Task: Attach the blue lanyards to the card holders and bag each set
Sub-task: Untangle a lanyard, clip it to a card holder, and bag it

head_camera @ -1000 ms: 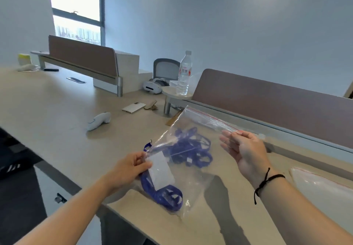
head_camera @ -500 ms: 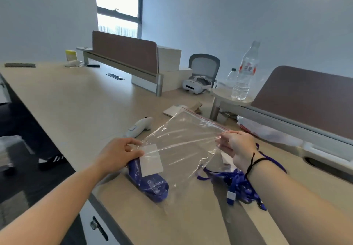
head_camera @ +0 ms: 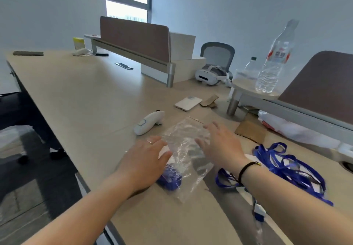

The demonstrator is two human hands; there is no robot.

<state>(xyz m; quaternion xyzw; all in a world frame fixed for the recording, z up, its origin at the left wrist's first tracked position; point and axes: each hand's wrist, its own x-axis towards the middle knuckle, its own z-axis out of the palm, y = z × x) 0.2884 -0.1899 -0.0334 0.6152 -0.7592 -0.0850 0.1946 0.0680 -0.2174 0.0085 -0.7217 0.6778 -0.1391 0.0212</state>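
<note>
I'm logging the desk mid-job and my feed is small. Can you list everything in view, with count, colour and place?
Clear bag: one, transparent, flat on the desk between the hands, a blue lanyard bunched in its near end.
Loose lanyards: a tangled pile, blue, right of the bag.
Controller: one, white, beyond the bag.
Headset: one, white, far side by the chair.
Water bottle: one, clear, on a raised round shelf.
Flat white device: one, mid-desk.
Cardboard pieces: brown, right of the bag.
Desk: one, light wood.
Left hand: fingers straight, on the bag's left edge.
Right hand: fingers spread, over the bag.
</note>
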